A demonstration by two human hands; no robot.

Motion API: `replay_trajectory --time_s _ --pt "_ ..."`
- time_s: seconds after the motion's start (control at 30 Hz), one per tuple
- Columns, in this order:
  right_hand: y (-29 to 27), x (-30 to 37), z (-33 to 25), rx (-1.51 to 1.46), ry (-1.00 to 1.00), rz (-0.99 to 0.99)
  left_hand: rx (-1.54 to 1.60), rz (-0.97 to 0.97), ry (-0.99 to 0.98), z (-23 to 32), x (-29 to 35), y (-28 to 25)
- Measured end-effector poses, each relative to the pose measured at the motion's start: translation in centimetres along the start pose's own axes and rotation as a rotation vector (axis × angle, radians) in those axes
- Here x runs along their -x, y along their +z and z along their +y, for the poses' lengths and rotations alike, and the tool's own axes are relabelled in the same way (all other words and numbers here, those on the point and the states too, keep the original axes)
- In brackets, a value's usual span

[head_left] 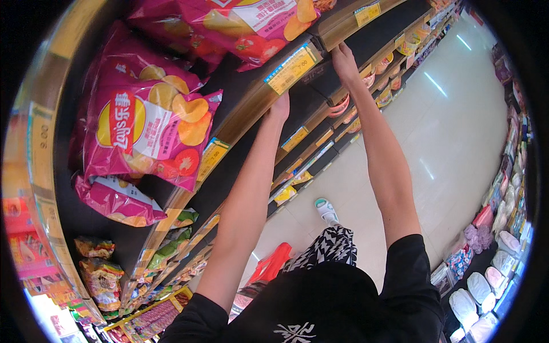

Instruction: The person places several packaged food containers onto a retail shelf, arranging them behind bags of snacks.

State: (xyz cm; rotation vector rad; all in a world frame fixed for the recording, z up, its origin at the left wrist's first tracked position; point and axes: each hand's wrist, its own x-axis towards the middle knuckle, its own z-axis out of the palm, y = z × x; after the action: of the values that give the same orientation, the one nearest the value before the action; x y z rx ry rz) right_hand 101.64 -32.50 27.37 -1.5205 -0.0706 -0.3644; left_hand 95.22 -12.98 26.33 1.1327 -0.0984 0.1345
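Both my arms reach forward into a store shelf. My left hand (pixel 279 108) is under the wooden front edge (pixel 251 123) of a shelf, just below a yellow price tag (pixel 291 68); its fingers are hidden by that edge. Farther right, my right hand (pixel 344 62) touches or nearly touches the underside of the neighbouring shelf edge (pixel 394 7), close to where the two edges meet. Its fingertips are out of sight too. On the shelf above my left hand lie purple bags of potato chips (pixel 143 114), with another chip bag (pixel 251 28) behind them.
Lower shelves hold bowl-shaped tubs (pixel 340 107) and yellow packets (pixel 285 194). Brown snack packets (pixel 102 280) sit at the lower left. A pale tiled floor (pixel 440 131) runs along the right, with a rack of wrapped goods (pixel 480 291) across the aisle. A red bag (pixel 271 263) is beside my legs.
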Motion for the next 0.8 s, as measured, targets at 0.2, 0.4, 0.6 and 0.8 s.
replay_trajectory --time_s 0.2,0.4,0.6,0.8 --pt "1.3 5.1 -1.8 -0.109 0.069 -0.035 -0.002 0.11 -0.008 3.6 6.2 2.0" --pt "4.2 11.4 -3.0 -0.209 0.042 -0.09 -0.113 0.389 -0.068 7.5 12.6 1.6" --pt "8.8 19.2 -9.6 -0.111 0.234 -0.24 -0.13 0.474 0.03 11.5 19.5 -4.1" --pt "14.6 24.3 -10.1 -0.218 0.225 -0.335 -0.174 0.53 0.025 14.7 23.7 -10.8"
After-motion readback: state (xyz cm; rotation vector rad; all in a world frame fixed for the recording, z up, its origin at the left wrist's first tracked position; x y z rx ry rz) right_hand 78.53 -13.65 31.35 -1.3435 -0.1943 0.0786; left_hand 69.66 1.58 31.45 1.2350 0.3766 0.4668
